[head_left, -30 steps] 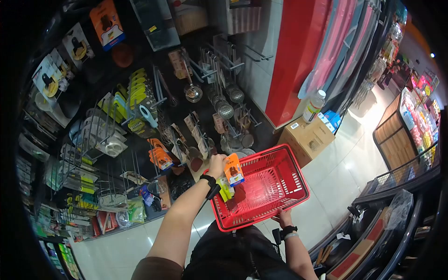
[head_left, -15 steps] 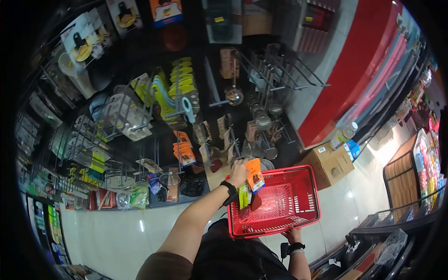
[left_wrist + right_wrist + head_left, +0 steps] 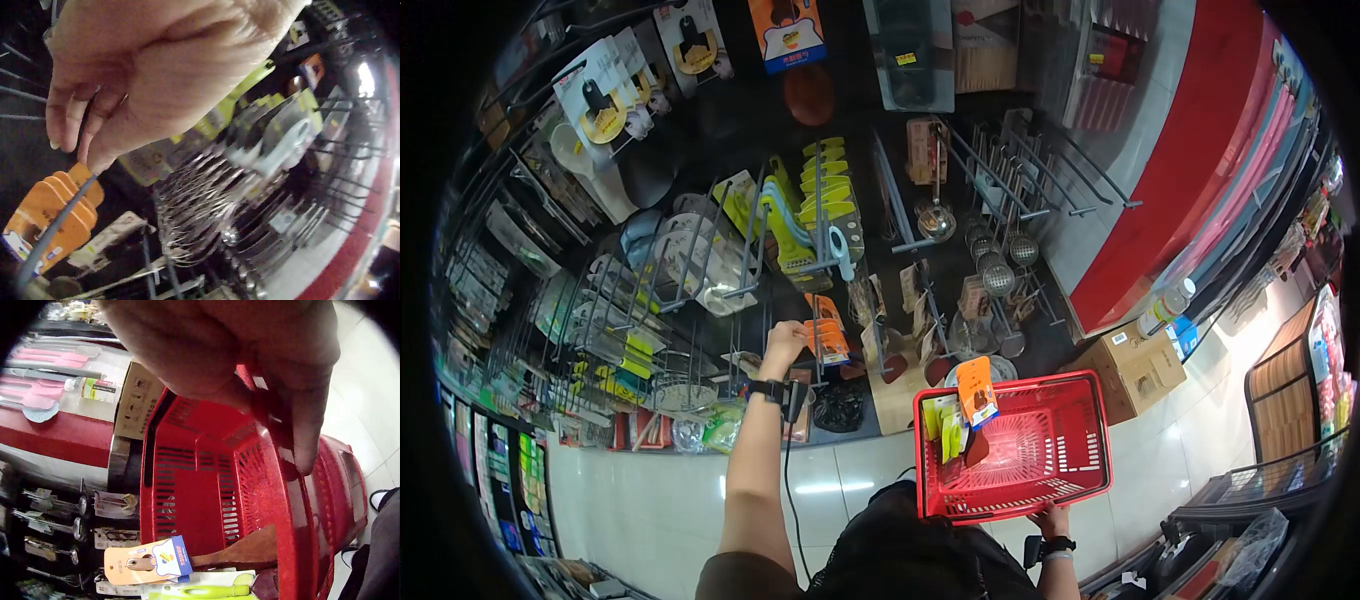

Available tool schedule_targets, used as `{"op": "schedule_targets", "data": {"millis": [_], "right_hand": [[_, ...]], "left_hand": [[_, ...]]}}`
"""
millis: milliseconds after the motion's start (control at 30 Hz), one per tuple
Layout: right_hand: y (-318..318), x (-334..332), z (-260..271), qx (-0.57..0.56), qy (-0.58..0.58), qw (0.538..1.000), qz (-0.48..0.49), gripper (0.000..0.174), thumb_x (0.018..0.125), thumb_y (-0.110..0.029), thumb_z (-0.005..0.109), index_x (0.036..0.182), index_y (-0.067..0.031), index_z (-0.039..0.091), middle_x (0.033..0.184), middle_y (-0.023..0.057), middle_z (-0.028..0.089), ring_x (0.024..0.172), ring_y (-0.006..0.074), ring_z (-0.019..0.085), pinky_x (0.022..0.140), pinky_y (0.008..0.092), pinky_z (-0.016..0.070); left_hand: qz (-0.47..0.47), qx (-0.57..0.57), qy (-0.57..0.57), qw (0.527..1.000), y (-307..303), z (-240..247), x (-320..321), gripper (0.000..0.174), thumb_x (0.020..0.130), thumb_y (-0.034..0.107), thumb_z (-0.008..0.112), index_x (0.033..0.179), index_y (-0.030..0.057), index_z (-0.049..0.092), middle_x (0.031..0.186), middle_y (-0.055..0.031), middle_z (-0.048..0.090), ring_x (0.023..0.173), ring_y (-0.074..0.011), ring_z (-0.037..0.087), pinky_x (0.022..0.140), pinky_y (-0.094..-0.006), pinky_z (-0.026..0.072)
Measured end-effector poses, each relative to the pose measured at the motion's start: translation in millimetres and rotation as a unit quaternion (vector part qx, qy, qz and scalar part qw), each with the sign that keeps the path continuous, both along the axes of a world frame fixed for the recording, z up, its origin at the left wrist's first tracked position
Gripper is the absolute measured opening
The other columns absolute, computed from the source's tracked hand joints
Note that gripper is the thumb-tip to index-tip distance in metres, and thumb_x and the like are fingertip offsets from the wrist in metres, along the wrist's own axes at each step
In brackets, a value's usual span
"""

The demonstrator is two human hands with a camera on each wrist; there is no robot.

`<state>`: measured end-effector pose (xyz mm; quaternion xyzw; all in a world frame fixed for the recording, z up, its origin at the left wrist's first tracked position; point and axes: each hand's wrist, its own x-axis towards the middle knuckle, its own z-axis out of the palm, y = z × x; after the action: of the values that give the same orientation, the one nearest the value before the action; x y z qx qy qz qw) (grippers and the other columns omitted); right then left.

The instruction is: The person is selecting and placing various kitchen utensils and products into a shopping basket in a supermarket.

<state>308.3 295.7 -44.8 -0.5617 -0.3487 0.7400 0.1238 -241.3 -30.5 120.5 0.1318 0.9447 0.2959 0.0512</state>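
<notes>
My left hand reaches to the rack beside a row of orange-carded packages on a hook. In the left wrist view its fingers bend loosely with nothing between them, and the thumb tip is right by the end of the metal hook. My right hand grips the near rim of a red shopping basket. Inside the basket lie a wooden spatula on an orange and blue card and a packaged utensil with a lime green handle.
Hooks around the left hand carry lime green peelers or similar tools, ladles and skimmers. A cardboard box with a bottle on top stands right of the basket. A black bag lies on the low shelf.
My left hand has left the orange-carded spatula at the basket and moved left to the hanging orange packages. The spatula stays in the basket, which my right hand keeps holding. The view has turned left.
</notes>
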Motion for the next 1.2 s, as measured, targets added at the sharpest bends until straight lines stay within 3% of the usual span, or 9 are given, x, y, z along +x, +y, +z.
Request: {"op": "schedule_targets", "data": {"millis": [167,233,300,367,400,500,767,1100,1200], "right_hand": [[2,3,-2,-0.007,-0.015,1.000,0.007,0.039,0.091,-0.009,0.041,0.124,-0.0163,0.021,0.113,0.0163,0.047,0.091,0.0329,0.058,0.072,0.0510,0.0538],[0,5,0,0.001,-0.019,1.000,0.003,0.038,0.092,-0.011,0.040,0.125,-0.0161,0.020,0.113,0.0169,0.047,0.092,0.0334,0.058,0.072,0.0502,0.0540],[0,4,2,0.004,-0.019,1.000,0.013,0.039,0.093,-0.012,0.040,0.126,-0.0159,0.019,0.114,0.0176,0.046,0.093,0.0335,0.057,0.072,0.0497,0.0542],[-1,2,2,-0.001,-0.031,0.999,0.006,0.040,0.093,-0.011,0.039,0.127,-0.0165,0.019,0.113,0.0178,0.047,0.092,0.0330,0.058,0.071,0.0491,0.0545],[-1,1,3,0.000,-0.034,0.999,0.003,0.042,0.092,-0.011,0.040,0.128,-0.0162,0.017,0.114,0.0173,0.048,0.090,0.0326,0.059,0.070,0.0474,0.0552],[-2,-1,7,0.004,-0.034,0.999,0.001,0.048,0.092,-0.011,0.042,0.130,-0.0157,0.013,0.115,0.0176,0.048,0.089,0.0321,0.060,0.068,0.0455,0.0560],[-2,-2,8,0.001,-0.042,0.999,-0.009,0.039,0.092,-0.010,0.040,0.125,-0.0151,0.021,0.112,0.0164,0.049,0.089,0.0314,0.059,0.069,0.0467,0.0558],[-1,3,-1,0.011,-0.020,1.000,0.005,0.044,0.092,-0.010,0.040,0.129,-0.0184,0.018,0.115,0.0172,0.047,0.092,0.0327,0.058,0.072,0.0487,0.0547],[-1,6,-7,0.015,-0.010,1.000,0.004,0.044,0.092,-0.011,0.040,0.129,-0.0185,0.018,0.115,0.0171,0.047,0.094,0.0330,0.058,0.073,0.0494,0.0543]], "left_hand": [[0.013,-0.137,-0.041,0.990,10,-57,-42,0.045,0.072,0.003,0.062,0.117,0.0065,0.056,0.121,-0.0156,0.054,0.113,-0.0322,0.049,0.091,-0.0411,0.0432],[-0.031,-0.221,-0.034,0.974,18,-44,-34,0.052,0.074,0.006,0.063,0.124,0.0123,0.051,0.133,-0.0117,0.043,0.120,-0.0351,0.039,0.093,-0.0457,0.0395],[-0.057,-0.236,0.031,0.970,21,-41,-29,0.040,0.075,0.008,0.062,0.114,0.0125,0.058,0.121,-0.0129,0.054,0.109,-0.0344,0.049,0.089,-0.0495,0.0400],[-0.061,-0.212,0.012,0.975,16,-53,-43,0.020,0.074,0.008,0.061,0.094,0.0077,0.066,0.095,-0.0167,0.063,0.092,-0.0350,0.059,0.081,-0.0481,0.0446],[-0.088,-0.127,0.089,0.984,12,-60,-43,0.007,0.072,0.007,0.061,0.074,0.0028,0.066,0.072,-0.0189,0.062,0.074,-0.0366,0.061,0.072,-0.0454,0.0484],[-0.110,-0.135,0.095,0.980,3,-72,-45,0.008,0.070,0.007,0.061,0.068,0.0010,0.065,0.069,-0.0207,0.060,0.071,-0.0370,0.061,0.067,-0.0423,0.0500],[-0.149,-0.075,0.060,0.984,-14,-54,7,0.007,0.067,0.009,0.063,0.067,0.0035,0.066,0.065,-0.0190,0.059,0.065,-0.0364,0.059,0.066,-0.0414,0.0492],[-0.103,0.020,-0.056,0.993,-33,-43,55,0.011,0.072,0.004,0.060,0.077,0.0004,0.069,0.060,-0.0117,0.062,0.053,-0.0147,0.062,0.055,-0.0282,0.0500],[-0.119,0.032,-0.114,0.986,-35,-46,68,0.009,0.073,0.006,0.067,0.078,-0.0019,0.069,0.058,-0.0087,0.061,0.051,-0.0099,0.057,0.049,-0.0259,0.0457]]}}
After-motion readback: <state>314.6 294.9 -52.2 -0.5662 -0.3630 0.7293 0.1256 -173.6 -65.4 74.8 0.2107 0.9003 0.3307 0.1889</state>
